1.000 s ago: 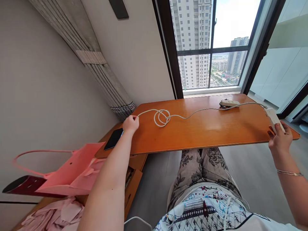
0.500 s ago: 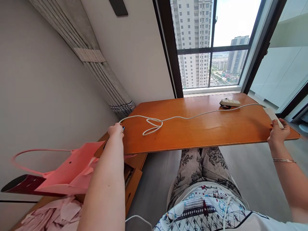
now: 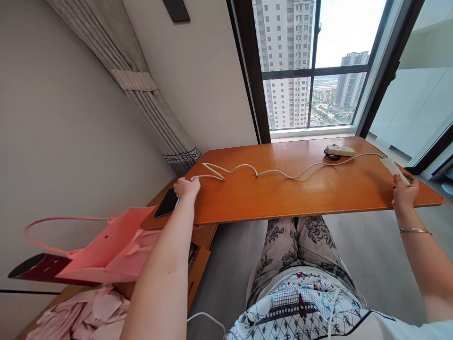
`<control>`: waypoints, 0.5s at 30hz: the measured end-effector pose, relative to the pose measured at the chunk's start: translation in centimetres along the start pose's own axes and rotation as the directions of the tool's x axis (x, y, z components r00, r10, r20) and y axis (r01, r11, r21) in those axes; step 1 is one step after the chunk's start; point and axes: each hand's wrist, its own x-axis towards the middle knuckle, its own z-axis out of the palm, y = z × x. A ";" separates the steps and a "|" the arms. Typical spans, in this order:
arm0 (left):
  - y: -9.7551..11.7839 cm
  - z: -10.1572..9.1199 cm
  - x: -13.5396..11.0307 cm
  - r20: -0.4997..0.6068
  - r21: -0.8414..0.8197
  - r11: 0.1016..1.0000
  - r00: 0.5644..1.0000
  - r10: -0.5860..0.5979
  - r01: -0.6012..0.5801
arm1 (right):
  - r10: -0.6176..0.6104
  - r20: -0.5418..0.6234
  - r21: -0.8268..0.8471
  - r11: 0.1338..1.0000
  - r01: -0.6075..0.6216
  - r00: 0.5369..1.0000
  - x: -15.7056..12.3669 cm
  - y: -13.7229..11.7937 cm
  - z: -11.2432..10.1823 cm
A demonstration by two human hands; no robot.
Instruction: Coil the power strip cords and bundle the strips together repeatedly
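Observation:
My right hand [image 3: 405, 190] grips a white power strip [image 3: 391, 166] over the right end of the orange-brown wooden tabletop [image 3: 272, 198]. From the strip's far end a white cord [image 3: 311, 166] runs left across the wood in loose waves, with a sharp zigzag near the left end. At that end my left hand [image 3: 187, 188] is closed on the cord; its plug end, if there, is hidden by my fingers. Beside my left hand lies a dark flat device [image 3: 166, 204], perhaps a phone or tablet.
A second power strip [image 3: 339, 150] with a black cord bundled beside it lies near the back right edge. Left of the table stand a pink bag [image 3: 116, 245], a dark red cylinder [image 3: 38, 268] and pink cloth [image 3: 81, 314]. A window [image 3: 311, 72] is behind the table.
My left hand has moved right and inward with the cord, uncovering the dark device. The cord's loop has slackened into zigzags. My right hand has shifted slightly left with the power strip.

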 end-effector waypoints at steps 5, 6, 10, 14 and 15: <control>5.8 1.1 -3.1 -0.189 -0.071 0.964 0.953 0.238 -0.255 | 0.011 0.028 -0.022 1.000 -0.010 1.000 -0.2 -0.1 -0.2; 7.0 1.5 -3.9 -0.124 -0.069 0.929 0.927 0.353 -0.363 | 0.015 0.031 -0.025 1.000 -0.014 0.999 -0.2 -0.1 -0.3; 11.3 4.5 -6.7 0.173 -0.098 0.753 0.734 0.656 -0.650 | 0.037 0.053 -0.037 0.999 -0.036 0.998 0.0 -0.1 -0.4; 13.7 7.4 -8.3 0.292 -0.199 0.691 0.631 0.718 -0.695 | 0.068 0.103 -0.067 0.996 -0.062 0.992 0.6 0.3 -0.6; 14.0 7.9 -8.4 0.312 -0.228 0.690 0.620 0.720 -0.687 | 0.071 0.116 -0.083 0.995 -0.061 0.991 0.7 0.4 -0.7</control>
